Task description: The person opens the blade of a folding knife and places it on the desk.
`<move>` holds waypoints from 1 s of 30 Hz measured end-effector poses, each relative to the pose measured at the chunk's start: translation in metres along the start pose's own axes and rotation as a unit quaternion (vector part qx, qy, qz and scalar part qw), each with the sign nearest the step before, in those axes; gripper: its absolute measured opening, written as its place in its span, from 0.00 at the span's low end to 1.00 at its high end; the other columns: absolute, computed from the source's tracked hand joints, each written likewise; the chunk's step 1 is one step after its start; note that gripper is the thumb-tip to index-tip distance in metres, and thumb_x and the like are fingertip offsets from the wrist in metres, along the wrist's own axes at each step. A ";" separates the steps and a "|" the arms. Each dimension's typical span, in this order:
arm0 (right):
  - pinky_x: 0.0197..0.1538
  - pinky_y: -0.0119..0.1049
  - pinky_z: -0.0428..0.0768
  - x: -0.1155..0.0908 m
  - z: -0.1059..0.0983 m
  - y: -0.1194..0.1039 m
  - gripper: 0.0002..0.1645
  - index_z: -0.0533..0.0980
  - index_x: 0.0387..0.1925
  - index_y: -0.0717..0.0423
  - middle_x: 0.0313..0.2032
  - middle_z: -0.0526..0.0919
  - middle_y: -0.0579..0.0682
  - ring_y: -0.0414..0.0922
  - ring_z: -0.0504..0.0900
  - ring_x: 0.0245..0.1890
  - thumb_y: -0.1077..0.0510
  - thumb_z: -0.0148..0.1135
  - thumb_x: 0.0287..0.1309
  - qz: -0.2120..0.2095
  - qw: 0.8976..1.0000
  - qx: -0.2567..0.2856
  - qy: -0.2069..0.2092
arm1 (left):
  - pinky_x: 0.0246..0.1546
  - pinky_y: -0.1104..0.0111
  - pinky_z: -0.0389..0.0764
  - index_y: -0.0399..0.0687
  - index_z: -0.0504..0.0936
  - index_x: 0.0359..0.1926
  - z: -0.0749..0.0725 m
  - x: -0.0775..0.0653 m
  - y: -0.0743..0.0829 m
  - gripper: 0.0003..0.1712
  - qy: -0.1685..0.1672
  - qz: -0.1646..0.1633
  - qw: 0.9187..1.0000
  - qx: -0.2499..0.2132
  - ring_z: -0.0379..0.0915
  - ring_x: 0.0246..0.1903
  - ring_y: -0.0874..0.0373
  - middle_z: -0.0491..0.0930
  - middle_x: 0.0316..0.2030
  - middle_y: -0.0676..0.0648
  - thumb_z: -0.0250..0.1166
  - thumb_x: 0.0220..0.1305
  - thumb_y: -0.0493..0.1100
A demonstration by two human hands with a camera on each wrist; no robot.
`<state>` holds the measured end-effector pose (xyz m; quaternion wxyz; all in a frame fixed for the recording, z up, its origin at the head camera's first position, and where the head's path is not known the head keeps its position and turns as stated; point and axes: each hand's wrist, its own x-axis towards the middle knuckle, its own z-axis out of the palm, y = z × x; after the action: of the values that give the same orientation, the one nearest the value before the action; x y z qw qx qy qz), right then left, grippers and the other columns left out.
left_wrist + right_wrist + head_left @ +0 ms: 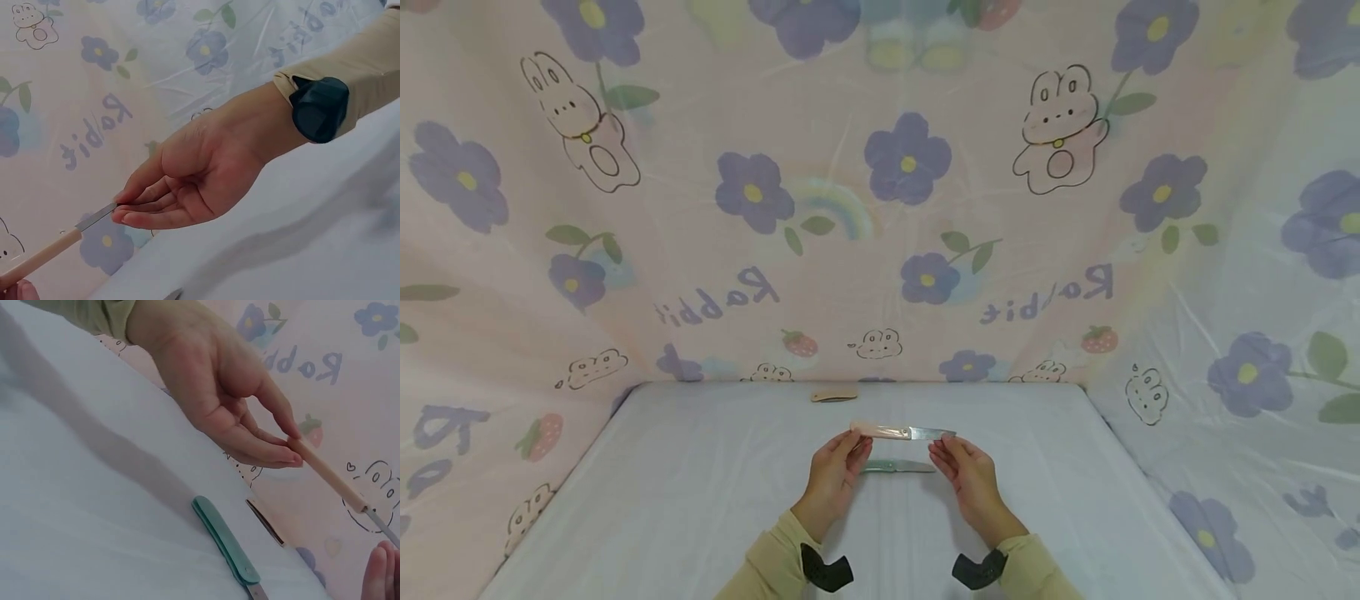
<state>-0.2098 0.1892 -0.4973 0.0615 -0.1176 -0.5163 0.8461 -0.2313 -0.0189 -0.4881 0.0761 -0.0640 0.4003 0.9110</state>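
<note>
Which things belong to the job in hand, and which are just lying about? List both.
Job in hand:
- pale pink-handled metal knife, between left hand and right hand

Lying about, apparently:
- open green-handled knife
- slim tan object with dark slot

A green-handled knife (880,467) lies on the white-covered bench (662,500), blade out toward the right. Near the far edge rests a tan piece (835,394) with a dark slit. Pale rabbit-print fabric (820,292) hangs behind and along both sides.
</note>
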 end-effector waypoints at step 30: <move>0.53 0.36 0.74 0.049 -0.001 0.009 0.24 0.60 0.57 0.78 0.37 0.79 0.58 0.46 0.82 0.41 0.65 0.49 0.66 0.124 0.991 0.000 -0.050 | 0.50 0.63 0.75 0.24 0.69 0.54 -0.033 0.051 0.016 0.21 0.036 -0.094 0.990 0.101 0.79 0.39 0.52 0.80 0.36 0.38 0.60 0.63 0.33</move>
<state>-0.2566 0.1965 -0.5124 -0.0694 -0.1382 -0.4999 0.8522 -0.2824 -0.0499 -0.5077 0.1531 -0.1265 0.4852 0.8515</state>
